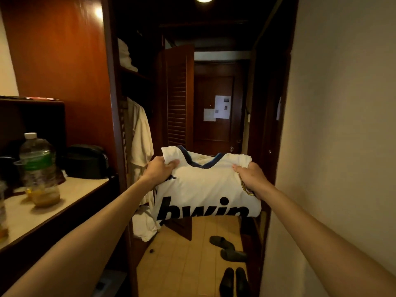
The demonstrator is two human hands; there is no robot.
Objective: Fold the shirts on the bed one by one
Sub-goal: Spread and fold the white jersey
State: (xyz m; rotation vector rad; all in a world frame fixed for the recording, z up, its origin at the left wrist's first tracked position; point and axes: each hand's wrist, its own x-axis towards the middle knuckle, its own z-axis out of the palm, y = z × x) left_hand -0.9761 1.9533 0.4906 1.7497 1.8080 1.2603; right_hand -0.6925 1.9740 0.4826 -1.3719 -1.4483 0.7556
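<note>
Dim wardrobe corridor, open closet (137, 116) at centre left, surface (53, 202) with a bottle (38, 168) at lower left. Both hands, left hand (159, 170) and right hand (251, 175), grip a folded white jersey (205, 189) mid-frame, held up by its shoulders. This shirt looks done; bed and other shirts aren't in view.

The white shirt (205, 189) is folded into a flat rectangle, held up in the air at about 6 o'clock from the frame's centre. Its dark V-collar points to 12 o'clock, and large black letters run along its lower edge.
</note>
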